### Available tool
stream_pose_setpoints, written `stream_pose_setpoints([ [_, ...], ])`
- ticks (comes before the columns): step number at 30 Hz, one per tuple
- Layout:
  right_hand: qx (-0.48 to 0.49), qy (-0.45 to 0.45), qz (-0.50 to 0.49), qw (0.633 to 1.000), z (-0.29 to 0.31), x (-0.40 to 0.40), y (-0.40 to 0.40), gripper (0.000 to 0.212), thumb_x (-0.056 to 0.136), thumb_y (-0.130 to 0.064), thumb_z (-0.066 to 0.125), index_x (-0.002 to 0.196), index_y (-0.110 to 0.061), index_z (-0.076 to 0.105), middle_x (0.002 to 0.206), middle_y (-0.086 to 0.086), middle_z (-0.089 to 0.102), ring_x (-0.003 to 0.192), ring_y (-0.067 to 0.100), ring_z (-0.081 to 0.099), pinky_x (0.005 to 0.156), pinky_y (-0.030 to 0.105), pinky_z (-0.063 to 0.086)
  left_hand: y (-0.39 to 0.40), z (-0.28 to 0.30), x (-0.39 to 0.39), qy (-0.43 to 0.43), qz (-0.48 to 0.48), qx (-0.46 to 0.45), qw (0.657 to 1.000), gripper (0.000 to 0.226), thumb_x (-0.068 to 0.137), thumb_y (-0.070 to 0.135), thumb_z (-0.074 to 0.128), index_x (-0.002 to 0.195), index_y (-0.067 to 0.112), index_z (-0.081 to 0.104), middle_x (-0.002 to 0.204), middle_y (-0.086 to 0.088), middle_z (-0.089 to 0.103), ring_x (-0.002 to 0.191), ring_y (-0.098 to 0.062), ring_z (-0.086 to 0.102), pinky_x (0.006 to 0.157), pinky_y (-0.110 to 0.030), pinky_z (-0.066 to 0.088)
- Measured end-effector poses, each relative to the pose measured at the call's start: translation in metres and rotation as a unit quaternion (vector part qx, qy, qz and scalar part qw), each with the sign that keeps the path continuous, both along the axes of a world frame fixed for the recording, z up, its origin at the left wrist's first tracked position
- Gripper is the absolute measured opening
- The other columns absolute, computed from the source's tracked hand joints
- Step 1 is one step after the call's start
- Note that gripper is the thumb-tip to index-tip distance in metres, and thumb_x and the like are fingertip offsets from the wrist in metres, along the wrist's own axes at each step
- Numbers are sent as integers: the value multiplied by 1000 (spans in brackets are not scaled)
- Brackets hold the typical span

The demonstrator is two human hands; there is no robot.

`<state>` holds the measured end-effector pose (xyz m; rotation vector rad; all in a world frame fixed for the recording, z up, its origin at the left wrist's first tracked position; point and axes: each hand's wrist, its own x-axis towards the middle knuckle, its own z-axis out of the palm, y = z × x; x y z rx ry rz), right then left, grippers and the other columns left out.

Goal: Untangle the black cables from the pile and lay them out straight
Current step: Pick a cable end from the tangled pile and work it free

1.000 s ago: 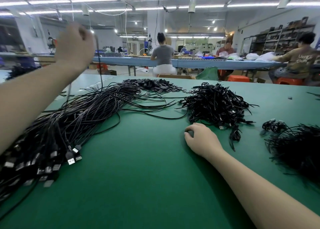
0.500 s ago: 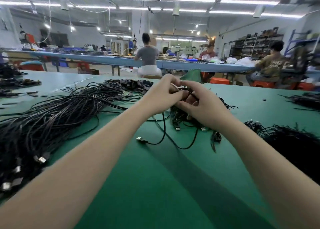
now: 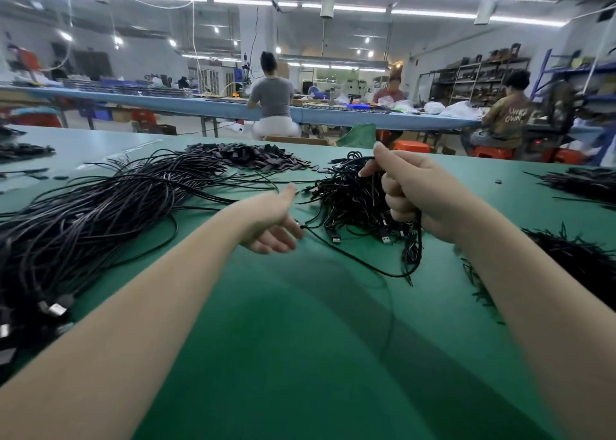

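A tangled pile of black cables [image 3: 346, 203] with USB plugs lies on the green table [image 3: 300, 323] at centre. My right hand [image 3: 416, 196] grips a bunch of these cables at the pile's right side, fingers curled round them, thumb and index finger sticking out. One loose cable [image 3: 360, 261] sags from that hand across the table to the fingertips of my left hand [image 3: 270, 223]. My left hand hovers left of the pile, palm turned right, thumb up and fingers relaxed; no pinch on the cable's end shows. A long bundle of straightened cables [image 3: 100, 213] stretches along the table's left.
A heap of small black flat pieces [image 3: 253, 156] lies behind the bundle. More black cable heaps lie at the right [image 3: 573, 263] and far right [image 3: 583, 183]. People sit at a long blue bench [image 3: 200, 104] beyond the table.
My hands, joined at the pile half a second ago, have parted. The left hand moved left and down with a cable trailing from it. The right hand stays at the pile holding a bunch.
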<state>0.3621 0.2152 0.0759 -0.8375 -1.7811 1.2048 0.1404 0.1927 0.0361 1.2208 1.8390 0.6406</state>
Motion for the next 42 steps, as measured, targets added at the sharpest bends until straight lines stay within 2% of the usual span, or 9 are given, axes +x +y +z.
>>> stream_pose_setpoints([
  [6, -78, -94, 195, 973, -4, -5, -9, 27, 91, -44, 55, 86, -23, 71, 60, -7, 32, 49, 11, 23, 46, 21, 22, 1, -1, 7, -322, -85, -54, 941, 74, 90, 70, 29, 86, 17, 79, 93, -2, 74, 61, -11, 68, 47, -16, 47],
  [10, -119, -207, 306, 922, -8, -2, -12, 24, 91, -38, 55, 88, -20, 71, 65, -6, 43, 55, 11, 37, 54, 22, 31, 0, 8, -13, -456, 40, 67, 887, 29, 94, 32, 55, 72, 16, 66, 61, 3, 66, 43, -7, 58, 40, -18, 47],
  [17, -81, -474, 223, 848, -17, -4, -14, 21, 94, -37, 56, 99, -24, 71, 96, -5, 73, 89, 14, 69, 77, 25, 52, 5, 8, -32, -582, 244, 210, 747, 37, 102, 29, 31, 71, 22, 50, 43, 11, 51, 37, -6, 53, 49, -16, 44],
  [20, -32, -400, 142, 905, -22, -18, -16, 38, 90, -50, 55, 122, -29, 58, 112, -10, 67, 100, 9, 66, 88, 28, 53, 2, 13, -13, -576, 168, 175, 781, 50, 102, 48, 23, 71, 20, 51, 46, 8, 52, 38, -8, 54, 49, -16, 49],
  [23, -88, -214, 93, 968, -34, -39, -23, 35, 94, -50, 48, 116, -25, 58, 106, -6, 69, 96, 13, 68, 87, 32, 55, -2, 18, 12, -510, 89, 155, 841, 54, 100, 54, 22, 76, 18, 53, 55, 4, 55, 46, -12, 55, 47, -18, 45],
  [28, -196, -29, 105, 975, -41, -52, -33, 24, 98, -38, 50, 92, -16, 58, 65, -1, 61, 58, 18, 66, 60, 32, 59, -3, 20, 32, -311, 76, 202, 925, 52, 101, 53, 24, 82, 19, 58, 68, 3, 60, 48, -10, 53, 47, -17, 40],
  [33, -176, -12, 113, 978, -40, -54, -33, 21, 98, -36, 50, 94, -19, 62, 79, -4, 66, 66, 14, 67, 60, 27, 56, -5, 14, 36, -239, 37, 191, 951, 54, 98, 57, 30, 84, 15, 61, 63, 1, 60, 39, -9, 49, 39, -16, 39],
  [37, -168, 63, 58, 982, -41, -58, -30, 21, 100, -32, 48, 86, -20, 58, 57, -5, 54, 46, 12, 54, 50, 24, 49, -7, 18, 40, -239, 41, 236, 941, 46, 100, 40, 35, 78, 14, 66, 61, 0, 64, 52, -14, 51, 52, -22, 47],
  [42, -202, 43, 158, 966, -47, -52, -27, 29, 96, -42, 51, 77, -27, 67, 56, -8, 29, 43, 9, 25, 44, 18, 28, -16, 50, 30, -454, 20, 252, 854, 46, 100, 27, 33, 70, 16, 66, 62, 3, 66, 55, -11, 64, 61, -23, 49],
])
